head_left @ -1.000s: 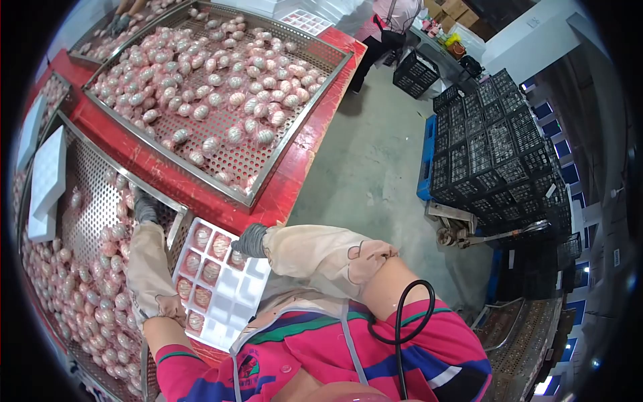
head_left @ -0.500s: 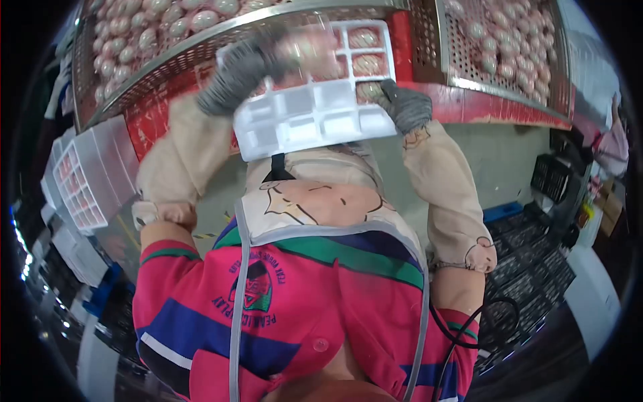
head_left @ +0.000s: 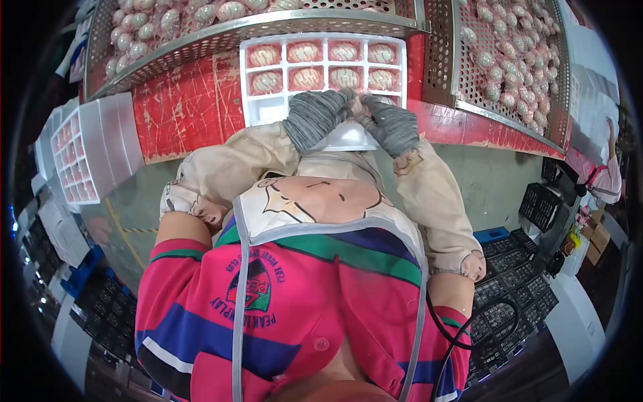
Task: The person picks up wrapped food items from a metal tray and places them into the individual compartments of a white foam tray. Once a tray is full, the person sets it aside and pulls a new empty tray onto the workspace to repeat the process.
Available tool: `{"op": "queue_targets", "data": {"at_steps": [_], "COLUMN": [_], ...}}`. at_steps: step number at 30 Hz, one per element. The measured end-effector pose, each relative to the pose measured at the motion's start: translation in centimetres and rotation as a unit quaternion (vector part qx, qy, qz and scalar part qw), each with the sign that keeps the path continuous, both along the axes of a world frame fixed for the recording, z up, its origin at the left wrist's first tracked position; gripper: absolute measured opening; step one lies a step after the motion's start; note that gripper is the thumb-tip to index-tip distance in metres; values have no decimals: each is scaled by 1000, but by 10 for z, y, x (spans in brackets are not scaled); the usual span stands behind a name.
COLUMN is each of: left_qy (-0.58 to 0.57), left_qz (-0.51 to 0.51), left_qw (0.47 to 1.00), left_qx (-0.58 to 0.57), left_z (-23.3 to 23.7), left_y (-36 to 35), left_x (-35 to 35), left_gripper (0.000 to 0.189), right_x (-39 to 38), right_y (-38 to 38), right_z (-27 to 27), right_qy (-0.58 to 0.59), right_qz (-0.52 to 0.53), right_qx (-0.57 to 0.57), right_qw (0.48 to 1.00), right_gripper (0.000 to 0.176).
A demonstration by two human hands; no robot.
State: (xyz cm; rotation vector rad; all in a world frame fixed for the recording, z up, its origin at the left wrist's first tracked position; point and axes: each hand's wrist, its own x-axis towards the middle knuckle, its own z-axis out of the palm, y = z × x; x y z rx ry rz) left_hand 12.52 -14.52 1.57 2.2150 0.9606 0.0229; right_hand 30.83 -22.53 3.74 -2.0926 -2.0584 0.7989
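Observation:
A white compartment tray [head_left: 244, 80] lies in front of me. Its two far rows hold several egg-shaped whitish items [head_left: 306, 78] in shiny, red-tinted clear wrap, one per compartment. My left hand [head_left: 320, 114], in a grey knitted glove, reaches over the third row with fingers drawn together. From the other side my right hand [head_left: 388, 120], gloved alike, meets it, fingers curled inward and tips close to the left ones. What they pinch between them is hidden. Behind the right fingers, part of a wrapped item shows in the third row's right end.
Perforated metal trays [head_left: 439, 74] heaped with the same wrapped items [head_left: 512, 67] stand beyond and to the right. The worn red table [head_left: 191, 107] borders them. At left, a stack of filled white trays [head_left: 100, 147] stands. Black crates [head_left: 541, 204] and another person's pink sleeve [head_left: 606, 177] are at right.
My left hand, blurred with a wrapped item over the far rows, has come down toward me to meet my right hand. The far rows now show filled compartments. The tray sits straighter and farther away.

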Motion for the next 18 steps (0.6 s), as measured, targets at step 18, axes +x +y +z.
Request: {"op": "queue_targets", "data": {"at_steps": [18], "left_qy": [168], "left_qz": [-168], "left_qw": [970], "left_qx": [54], "left_z": [-30], "left_y": [20], "left_x": [11], "left_gripper": [15], "right_x": [-10], "right_y": [32], "right_z": [-33], "right_qy": [-176], "right_qz": [186], "right_qx": [-115], "right_qw": [960], "right_gripper": [30]}}
